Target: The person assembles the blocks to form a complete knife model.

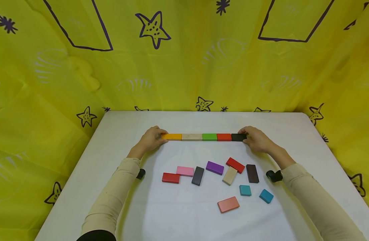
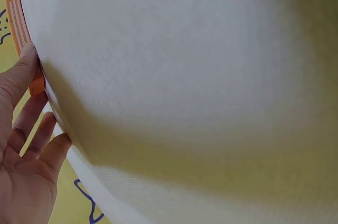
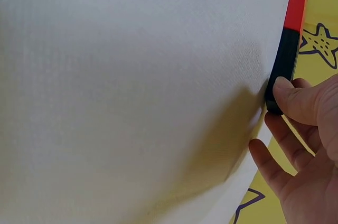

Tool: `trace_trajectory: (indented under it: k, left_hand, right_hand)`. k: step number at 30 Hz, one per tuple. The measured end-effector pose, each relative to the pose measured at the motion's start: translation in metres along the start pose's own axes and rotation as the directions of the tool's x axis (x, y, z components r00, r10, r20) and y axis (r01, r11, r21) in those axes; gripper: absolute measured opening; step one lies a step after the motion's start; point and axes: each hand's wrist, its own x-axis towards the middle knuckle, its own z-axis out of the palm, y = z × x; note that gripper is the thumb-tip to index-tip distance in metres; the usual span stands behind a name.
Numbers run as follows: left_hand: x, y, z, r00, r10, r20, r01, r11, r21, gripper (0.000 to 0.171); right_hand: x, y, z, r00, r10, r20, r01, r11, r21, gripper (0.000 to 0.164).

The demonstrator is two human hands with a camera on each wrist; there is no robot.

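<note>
A straight row of blocks lies end to end toward the back of the white table. From left to right it runs through an orange block [image 1: 173, 137], a beige block [image 1: 192, 137], a green block [image 1: 209, 137], a red block [image 1: 224, 137] and a black block [image 1: 239, 137]. My left hand [image 1: 153, 138] grips the outer end of the orange block between thumb and fingers. At the opposite end, the black block [image 3: 284, 57] is pinched by my right hand [image 1: 256, 140], thumb on the near side. Neighbouring blocks in the row meet at their ends.
Nearer than the row lie scattered loose blocks, among them a pink block [image 1: 185, 171], a purple block [image 1: 214, 168], a salmon block [image 1: 228, 204] and a teal block [image 1: 245, 190]. One loose red block [image 1: 236, 165] touches a beige one. A yellow patterned curtain [image 1: 184, 67] surrounds the table [image 1: 127, 122].
</note>
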Motion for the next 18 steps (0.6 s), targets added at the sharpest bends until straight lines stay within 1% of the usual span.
trace_trajectory:
  k: [8,12,18]
  left_hand:
    - [0.0006,-0.001,0.0001,1.0,0.009,-0.008,-0.009,1.0,0.004,0.034]
    - [0.0014,-0.001,0.0002,1.0,-0.003,-0.002,0.003,1.0,-0.003,0.034]
    - [0.0012,-0.0019,0.0004,1.0,-0.002,0.0,0.002,1.0,0.003,0.035]
  right_hand:
    - [0.0027,0.0012,0.0008,1.0,0.02,0.023,-0.02,1.0,0.0,0.031]
    - [0.0037,0.0028,0.0017,1.0,0.013,0.019,-0.012,1.0,-0.005,0.031]
    - [0.0032,0.0021,0.001,1.0,-0.005,0.017,0.005,1.0,-0.011,0.031]
